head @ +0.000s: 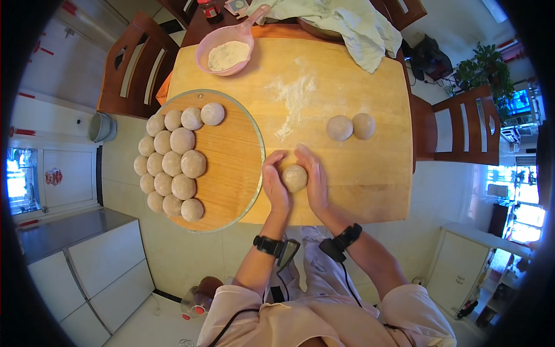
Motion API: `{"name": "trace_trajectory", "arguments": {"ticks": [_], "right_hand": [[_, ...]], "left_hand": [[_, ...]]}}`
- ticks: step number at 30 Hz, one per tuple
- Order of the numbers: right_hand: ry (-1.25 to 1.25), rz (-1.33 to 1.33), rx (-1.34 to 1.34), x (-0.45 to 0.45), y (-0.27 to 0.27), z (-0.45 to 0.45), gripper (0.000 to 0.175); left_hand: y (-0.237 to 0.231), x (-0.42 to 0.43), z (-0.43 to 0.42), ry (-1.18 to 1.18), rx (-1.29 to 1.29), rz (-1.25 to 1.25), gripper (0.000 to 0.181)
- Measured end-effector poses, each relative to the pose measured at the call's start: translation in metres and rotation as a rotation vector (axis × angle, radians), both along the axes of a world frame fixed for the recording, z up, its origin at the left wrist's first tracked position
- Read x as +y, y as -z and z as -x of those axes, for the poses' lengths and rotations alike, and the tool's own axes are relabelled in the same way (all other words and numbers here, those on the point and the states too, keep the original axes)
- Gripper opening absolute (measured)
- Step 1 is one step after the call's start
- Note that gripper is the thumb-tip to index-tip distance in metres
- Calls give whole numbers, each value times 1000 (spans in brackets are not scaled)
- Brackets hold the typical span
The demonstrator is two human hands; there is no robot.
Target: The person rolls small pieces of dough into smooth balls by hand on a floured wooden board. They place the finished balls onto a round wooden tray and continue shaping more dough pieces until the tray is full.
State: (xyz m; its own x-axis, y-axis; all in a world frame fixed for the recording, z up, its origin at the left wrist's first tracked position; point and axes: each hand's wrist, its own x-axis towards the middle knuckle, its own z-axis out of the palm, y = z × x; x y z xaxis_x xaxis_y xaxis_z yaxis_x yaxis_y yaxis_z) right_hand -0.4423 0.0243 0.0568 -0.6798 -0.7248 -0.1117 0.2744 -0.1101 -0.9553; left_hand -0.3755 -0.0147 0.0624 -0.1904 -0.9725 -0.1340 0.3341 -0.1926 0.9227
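Observation:
Between my two cupped palms a round dough ball [294, 178] rests on the wooden board [368, 173], near its front edge. My left hand [274, 182] curves along the ball's left side, and my right hand [315, 180] lies against its right side. Further right, two dough balls sit touching, a left one [339, 128] and a right one [364, 126]. To my left is a round wooden tray [230, 160] with a pale rim, bearing several rows of dough balls [172, 163] on its left half.
Loose flour [295, 97] is scattered mid-board. A pink ladle [201, 52] with flour inside stands at the back left. Light cloth [364, 34] drapes over the back right, partly covering a bowl [321, 30]. Wooden chairs flank the table, one left [134, 65], one right [466, 126].

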Motion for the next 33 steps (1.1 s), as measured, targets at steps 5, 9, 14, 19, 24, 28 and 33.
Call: {"name": "trace_trajectory", "arguments": {"ticks": [5, 9, 14, 19, 24, 28, 33], "right_hand": [[-58, -36, 79, -4, -5, 1, 49], [-26, 48, 209, -4, -5, 5, 49], [-77, -68, 173, -2, -5, 6, 51], [-69, 28, 274, 1, -5, 8, 47], [-166, -106, 309, -3, -4, 7, 47], [-145, -75, 489, 37, -24, 1, 53], [-372, -298, 775, 39, -44, 39, 66]], "left_hand": [[-3, -3, -2, 162, -198, -14, 49], [-8, -10, 2, 84, -13, 8, 49], [-8, -3, 7, 85, -45, 201, 44], [2, -10, -1, 103, 14, 55, 42], [-7, 7, 4, 103, -248, 113, 48], [-8, -53, 18, 122, -45, 141, 40], [-46, -93, -38, -26, -502, 364, 27]]}}
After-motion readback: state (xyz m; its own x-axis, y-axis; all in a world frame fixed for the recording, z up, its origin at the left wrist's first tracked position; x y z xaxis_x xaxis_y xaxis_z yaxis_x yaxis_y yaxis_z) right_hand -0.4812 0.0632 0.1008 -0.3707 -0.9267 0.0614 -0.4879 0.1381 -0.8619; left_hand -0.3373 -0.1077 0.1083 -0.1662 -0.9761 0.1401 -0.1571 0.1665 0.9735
